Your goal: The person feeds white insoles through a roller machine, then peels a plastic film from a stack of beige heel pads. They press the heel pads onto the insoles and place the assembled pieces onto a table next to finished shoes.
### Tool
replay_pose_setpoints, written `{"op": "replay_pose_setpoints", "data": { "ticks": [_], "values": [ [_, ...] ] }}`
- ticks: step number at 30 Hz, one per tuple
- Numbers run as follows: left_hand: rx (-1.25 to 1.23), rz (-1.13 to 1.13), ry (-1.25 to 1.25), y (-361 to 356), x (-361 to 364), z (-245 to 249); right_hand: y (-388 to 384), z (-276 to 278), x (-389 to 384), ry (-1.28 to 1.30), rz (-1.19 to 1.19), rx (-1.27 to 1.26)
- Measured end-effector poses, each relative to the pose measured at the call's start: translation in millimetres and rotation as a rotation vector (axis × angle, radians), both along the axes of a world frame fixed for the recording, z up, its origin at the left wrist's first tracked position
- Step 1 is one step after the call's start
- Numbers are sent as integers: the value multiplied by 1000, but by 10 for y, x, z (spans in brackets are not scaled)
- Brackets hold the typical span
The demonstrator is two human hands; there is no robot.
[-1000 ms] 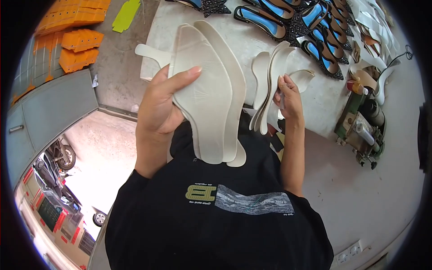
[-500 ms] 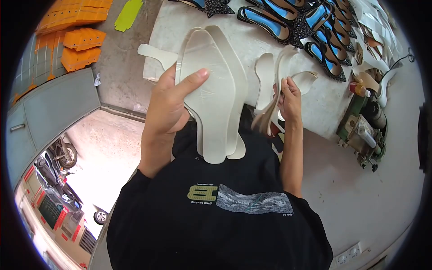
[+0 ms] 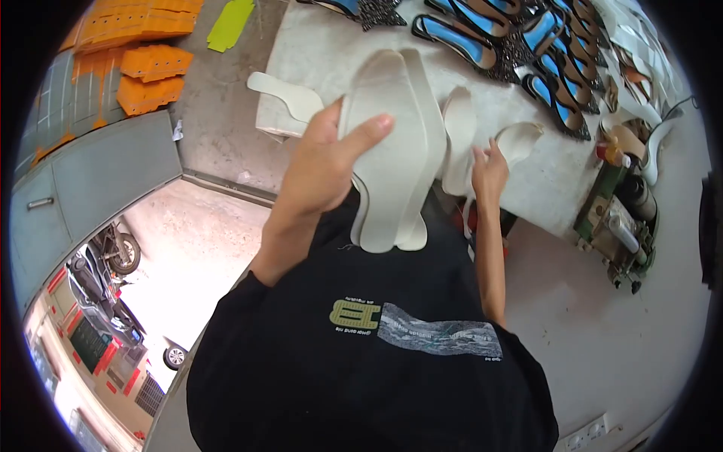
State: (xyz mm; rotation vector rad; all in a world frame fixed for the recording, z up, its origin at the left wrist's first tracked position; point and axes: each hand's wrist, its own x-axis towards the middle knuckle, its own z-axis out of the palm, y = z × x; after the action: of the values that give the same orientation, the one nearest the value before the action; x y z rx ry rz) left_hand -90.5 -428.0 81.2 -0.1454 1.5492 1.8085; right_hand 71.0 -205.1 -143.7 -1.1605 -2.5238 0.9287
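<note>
Soles (image 3: pixel 395 151) pinched in left hand (image 3: pixel 322 167), thumb on top; right hand (image 3: pixel 490 178) near curved sole (image 3: pixel 520 142), its grip unclear.

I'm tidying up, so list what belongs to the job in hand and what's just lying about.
In the job, it seems:
stacked cream sole-shaped pieces in the left hand
curved cream pieces near the right hand

Apparently lying about:
blue-lined shoes
orange pieces
lime-green piece

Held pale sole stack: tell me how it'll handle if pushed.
Probably stiff: held from one side by the left grip, the pale sole stack barely sags. Likely light, given thin edges. Layers might slide: faces look smooth, edges sit offset.
</note>
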Motion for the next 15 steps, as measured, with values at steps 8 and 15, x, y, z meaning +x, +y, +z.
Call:
{"op": "replay_pose_setpoints", "data": {
  "ticks": [8, 15],
  "values": [
    [-39, -170, 490, 317, 176, 82, -667, 2485, -314, 346, 252, -449],
    [-171, -335, 856, 454, 326, 284, -601, 2610, -596, 582, 299, -372]
  ]
}}
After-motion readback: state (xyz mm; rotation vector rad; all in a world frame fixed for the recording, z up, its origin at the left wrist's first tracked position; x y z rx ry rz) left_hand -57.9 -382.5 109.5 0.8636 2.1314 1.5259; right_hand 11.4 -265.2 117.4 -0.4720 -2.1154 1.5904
